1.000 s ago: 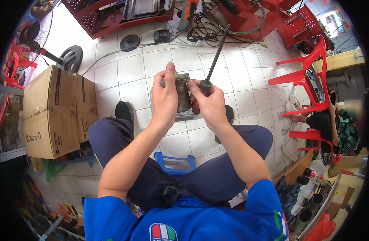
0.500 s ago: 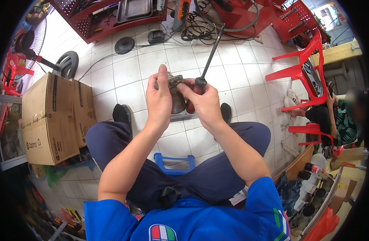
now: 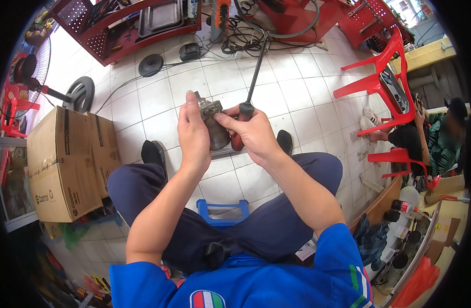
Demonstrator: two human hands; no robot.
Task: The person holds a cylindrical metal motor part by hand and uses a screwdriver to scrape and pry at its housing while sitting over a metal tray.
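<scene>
My left hand (image 3: 195, 134) is wrapped round a grimy metal machine part (image 3: 219, 134), with its thumb pointing up. The part has a rounded, brownish body and a grey, uneven top end; its exact kind I cannot make out. In my right hand (image 3: 257, 134) is a screwdriver (image 3: 257, 74) with a long dark shaft and a red and black handle. Its shaft points away from me, up and slightly right, and its tip is apart from the part. My right thumb and finger touch the part's top. Below both hands, a grey flat edge (image 3: 222, 152) shows on the floor.
A blue stool (image 3: 222, 221) is between my legs. Cardboard boxes (image 3: 66, 164) stand at the left, near a fan (image 3: 33, 69). Ahead are a red tool cart (image 3: 123, 28) and tangled cables (image 3: 243, 42). At the right, another person (image 3: 434, 138) is beside red chairs (image 3: 386, 92).
Both hands, with the metal part and the screwdriver, have shifted slightly left and down in the view. The part's top is turned more into sight. The grips look the same.
</scene>
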